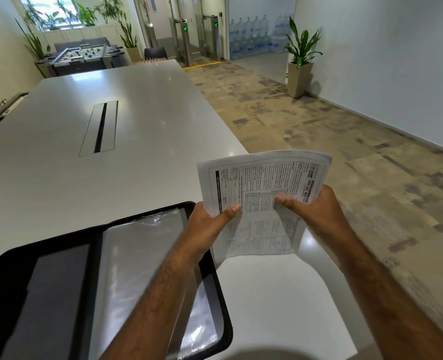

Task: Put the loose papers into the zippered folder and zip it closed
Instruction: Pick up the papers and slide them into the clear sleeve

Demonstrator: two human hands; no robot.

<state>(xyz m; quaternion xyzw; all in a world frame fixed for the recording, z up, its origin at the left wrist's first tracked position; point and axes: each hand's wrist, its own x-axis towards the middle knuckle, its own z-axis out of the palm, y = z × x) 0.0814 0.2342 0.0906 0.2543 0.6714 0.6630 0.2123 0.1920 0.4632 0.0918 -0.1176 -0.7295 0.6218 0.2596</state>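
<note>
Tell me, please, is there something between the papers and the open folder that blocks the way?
Nothing visible blocks it. Both hands, left and right, hold the papers just right of the folder, which lies open on the table with its clear sleeves facing up. Only the left forearm crosses over the folder's right half.
</note>
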